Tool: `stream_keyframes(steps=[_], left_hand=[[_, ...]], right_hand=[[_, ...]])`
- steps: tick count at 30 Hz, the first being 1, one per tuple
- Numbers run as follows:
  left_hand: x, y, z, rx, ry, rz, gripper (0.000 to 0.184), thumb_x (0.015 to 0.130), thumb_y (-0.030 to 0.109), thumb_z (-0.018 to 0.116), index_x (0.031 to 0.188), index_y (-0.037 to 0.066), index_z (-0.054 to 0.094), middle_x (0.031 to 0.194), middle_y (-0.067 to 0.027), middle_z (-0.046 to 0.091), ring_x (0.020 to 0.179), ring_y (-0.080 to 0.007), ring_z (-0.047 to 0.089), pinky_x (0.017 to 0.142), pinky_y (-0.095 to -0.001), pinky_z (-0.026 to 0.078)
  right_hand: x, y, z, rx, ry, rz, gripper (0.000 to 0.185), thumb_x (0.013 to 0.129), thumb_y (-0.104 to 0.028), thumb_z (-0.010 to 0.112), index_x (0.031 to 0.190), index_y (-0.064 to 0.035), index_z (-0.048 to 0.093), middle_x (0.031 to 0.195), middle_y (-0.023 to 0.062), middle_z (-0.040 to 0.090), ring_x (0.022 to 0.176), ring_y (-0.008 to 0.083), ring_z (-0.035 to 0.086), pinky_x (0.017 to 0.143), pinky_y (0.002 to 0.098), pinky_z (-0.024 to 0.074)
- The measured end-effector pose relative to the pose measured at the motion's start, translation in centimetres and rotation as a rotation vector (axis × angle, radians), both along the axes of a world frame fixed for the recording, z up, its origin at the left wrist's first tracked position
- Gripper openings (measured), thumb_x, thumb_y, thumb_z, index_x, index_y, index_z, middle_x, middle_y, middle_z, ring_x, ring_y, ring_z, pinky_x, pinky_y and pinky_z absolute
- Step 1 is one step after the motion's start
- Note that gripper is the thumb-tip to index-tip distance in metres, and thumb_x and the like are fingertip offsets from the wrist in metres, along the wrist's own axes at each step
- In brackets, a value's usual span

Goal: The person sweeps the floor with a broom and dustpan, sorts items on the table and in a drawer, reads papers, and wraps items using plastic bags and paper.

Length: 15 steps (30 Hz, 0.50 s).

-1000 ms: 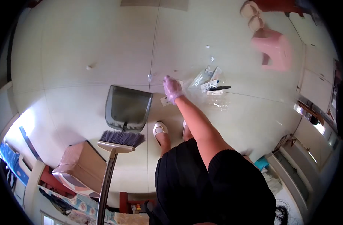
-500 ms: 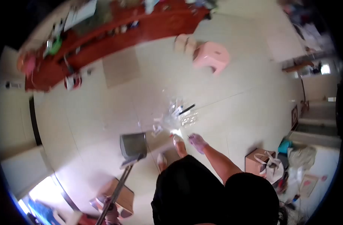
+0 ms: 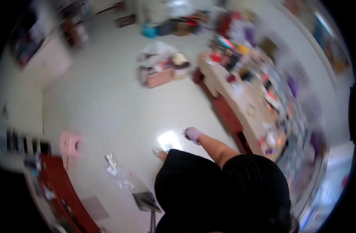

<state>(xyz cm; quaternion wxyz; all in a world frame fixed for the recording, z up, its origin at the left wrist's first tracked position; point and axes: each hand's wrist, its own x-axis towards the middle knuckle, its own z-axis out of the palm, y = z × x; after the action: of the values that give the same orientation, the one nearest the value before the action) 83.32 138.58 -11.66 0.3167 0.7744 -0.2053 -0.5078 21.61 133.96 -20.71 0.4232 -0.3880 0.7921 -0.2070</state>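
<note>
My right hand (image 3: 193,134), in a thin light-purple glove, reaches out over the floor. Its fingers are curled together around something small that blur keeps me from making out. My left hand is out of sight. At the bottom, a grey dustpan (image 3: 142,200) rests on the floor with its long handle (image 3: 152,220) running down toward my body. Beyond the dustpan lies a scattered pile of clear plastic litter (image 3: 113,167). My sandalled foot (image 3: 160,153) shows in front of my black clothing.
A pink stool (image 3: 70,144) stands at the left, near a red wooden cabinet (image 3: 63,186). On the right is a long cluttered table (image 3: 250,112). A box with bags (image 3: 160,77) sits on the floor farther ahead.
My view has swung to the right, so the litter, stool and dustpan now appear lower left. My left hand, earlier on the dustpan handle, has left the view. My right hand stays curled.
</note>
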Motion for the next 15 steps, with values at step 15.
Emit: stream_keyframes(steps=[15], left_hand=[[-48.1,-3.3,6.8,0.024,-0.046,-0.871,0.046,0.071,0.014,0.070,0.115,0.009,0.059,0.066,-0.0034,0.052,0.052,-0.0181,0.051,0.046,-0.0326,0.042]], right_hand=[[-37.9,38.4,-3.4,0.629,0.519,-0.230,0.024,0.079,-0.020,0.062,0.099,-0.0100,0.072,0.113,0.0133,0.065,0.107,0.0259,0.061,0.088,0.0349,0.0508]])
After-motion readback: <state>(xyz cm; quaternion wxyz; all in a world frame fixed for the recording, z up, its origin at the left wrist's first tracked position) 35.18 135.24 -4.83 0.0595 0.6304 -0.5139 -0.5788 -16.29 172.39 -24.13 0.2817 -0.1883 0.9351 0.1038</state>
